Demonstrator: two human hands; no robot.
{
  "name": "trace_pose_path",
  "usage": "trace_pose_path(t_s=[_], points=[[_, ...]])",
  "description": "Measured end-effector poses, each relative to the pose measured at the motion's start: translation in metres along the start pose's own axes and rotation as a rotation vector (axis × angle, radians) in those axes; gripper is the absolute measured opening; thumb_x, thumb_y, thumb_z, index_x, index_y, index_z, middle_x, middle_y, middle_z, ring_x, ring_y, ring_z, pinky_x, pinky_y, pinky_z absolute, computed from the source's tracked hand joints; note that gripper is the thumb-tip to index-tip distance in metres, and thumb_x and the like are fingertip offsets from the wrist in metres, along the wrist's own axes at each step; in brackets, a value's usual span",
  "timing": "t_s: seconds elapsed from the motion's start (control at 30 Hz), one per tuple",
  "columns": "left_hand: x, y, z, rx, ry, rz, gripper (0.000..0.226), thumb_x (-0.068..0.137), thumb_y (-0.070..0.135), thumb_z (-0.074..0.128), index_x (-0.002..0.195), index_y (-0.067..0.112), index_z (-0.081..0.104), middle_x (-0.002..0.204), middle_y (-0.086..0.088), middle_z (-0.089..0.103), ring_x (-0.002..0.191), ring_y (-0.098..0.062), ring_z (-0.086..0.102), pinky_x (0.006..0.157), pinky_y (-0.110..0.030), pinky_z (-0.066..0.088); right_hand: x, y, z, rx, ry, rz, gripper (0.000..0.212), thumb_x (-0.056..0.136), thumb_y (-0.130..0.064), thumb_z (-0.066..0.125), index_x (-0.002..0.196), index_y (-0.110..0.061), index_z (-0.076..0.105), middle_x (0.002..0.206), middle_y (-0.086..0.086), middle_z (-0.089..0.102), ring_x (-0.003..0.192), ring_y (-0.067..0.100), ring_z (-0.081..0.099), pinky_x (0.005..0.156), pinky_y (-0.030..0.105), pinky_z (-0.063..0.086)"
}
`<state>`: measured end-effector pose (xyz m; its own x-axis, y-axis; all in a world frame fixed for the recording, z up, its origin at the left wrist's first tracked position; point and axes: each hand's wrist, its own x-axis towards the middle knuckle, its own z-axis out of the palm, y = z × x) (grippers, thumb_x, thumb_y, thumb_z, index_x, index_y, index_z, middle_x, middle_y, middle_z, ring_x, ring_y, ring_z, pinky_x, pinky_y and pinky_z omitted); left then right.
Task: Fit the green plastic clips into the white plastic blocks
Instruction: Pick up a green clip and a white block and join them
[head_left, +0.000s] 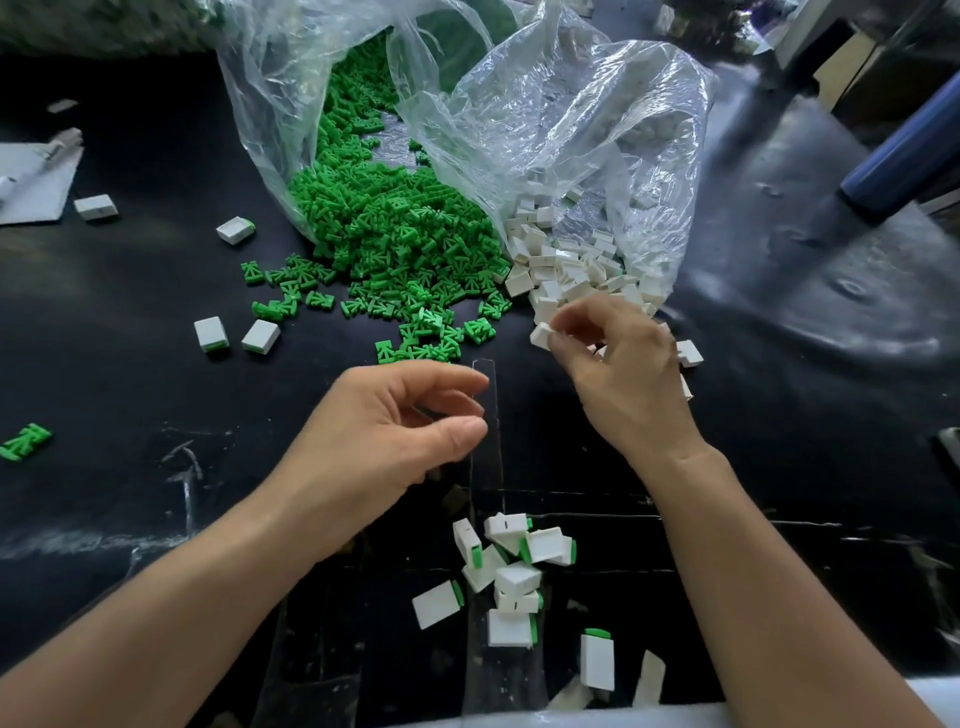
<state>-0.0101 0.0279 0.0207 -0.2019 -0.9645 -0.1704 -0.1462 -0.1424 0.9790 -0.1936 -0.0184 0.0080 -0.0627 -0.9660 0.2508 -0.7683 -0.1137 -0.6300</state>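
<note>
While right hand (618, 374) pinched white block (541, 335) right of centre, left hand (374, 441) curled loose, seemingly empty; shallow pinch risked drop.

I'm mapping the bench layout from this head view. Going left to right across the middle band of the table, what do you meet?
Lone green clip → two fitted white blocks → left hand → right hand, pinching a white block.

Crinkled glossy clear plastic bags (571, 114); scuffed black table (130, 291).
</note>
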Motion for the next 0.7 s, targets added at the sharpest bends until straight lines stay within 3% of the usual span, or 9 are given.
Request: trace_pose_path(t_s=[0.07,0.13,0.27,0.43,0.57,0.7], points=[[0.002,-0.001,-0.001,-0.003,0.072,0.004,0.034,0.073,0.008,0.073,0.091,0.036,0.066,0.086,0.005,0.072,0.062,-0.002,0.062,0.05,-0.012,0.047,-0.007,-0.01,0.002,0.177,-0.081,-0.043,0.006,0.081,-0.013,0.069,0.084,-0.018,0.067,0.077,-0.012,0.061,0.072,0.001,0.056,0.068,0.009,0.042],[0.004,-0.001,-0.002,-0.015,0.093,0.001,0.04,0.073,0.005,0.072,0.096,0.037,0.064,0.089,0.008,0.07,0.062,0.002,0.062,0.054,-0.011,0.048,-0.014,-0.018,0.007,0.304,-0.195,-0.081,0.01,0.08,-0.008,0.068,0.085,-0.017,0.068,0.075,-0.015,0.061,0.07,-0.004,0.057,0.068,0.007,0.042],[0.005,0.001,0.0,-0.066,0.064,-0.026,0.024,0.075,0.002,0.07,0.09,0.02,0.069,0.072,0.0,0.072,0.058,-0.003,0.064,0.053,-0.014,0.05,-0.022,-0.026,0.014,0.377,-0.31,-0.154,0.007,0.081,-0.011,0.067,0.086,-0.014,0.069,0.072,-0.013,0.062,0.069,-0.001,0.058,0.066,0.011,0.044],[0.005,0.0,-0.001,-0.072,0.082,-0.04,0.02,0.078,-0.003,0.066,0.079,0.017,0.069,0.064,-0.002,0.071,0.055,-0.006,0.065,0.052,-0.016,0.052,-0.018,-0.024,0.014,0.325,-0.241,-0.121,0.01,0.086,-0.02,0.062,0.081,-0.015,0.069,0.066,0.001,0.063,0.06,0.01,0.053,0.057,0.024,0.042],[0.004,0.001,0.001,-0.084,0.057,-0.04,0.019,0.079,-0.008,0.062,0.078,0.01,0.067,0.064,-0.004,0.07,0.056,-0.009,0.066,0.051,-0.017,0.052,-0.012,-0.018,0.02,0.103,-0.14,-0.106,0.02,0.088,-0.014,0.058,0.106,-0.012,0.068,0.1,0.003,0.063,0.092,0.012,0.056,0.08,0.021,0.04],[0.003,0.001,0.002,-0.097,0.046,-0.05,0.019,0.08,-0.009,0.061,0.077,0.008,0.066,0.066,-0.007,0.071,0.058,-0.011,0.067,0.051,-0.018,0.053,-0.005,-0.015,0.03,-0.195,-0.219,-0.212,0.046,0.093,-0.011,0.047,0.138,-0.017,0.042,0.145,0.002,0.037,0.126,0.021,0.034,0.099,0.022,0.022]])
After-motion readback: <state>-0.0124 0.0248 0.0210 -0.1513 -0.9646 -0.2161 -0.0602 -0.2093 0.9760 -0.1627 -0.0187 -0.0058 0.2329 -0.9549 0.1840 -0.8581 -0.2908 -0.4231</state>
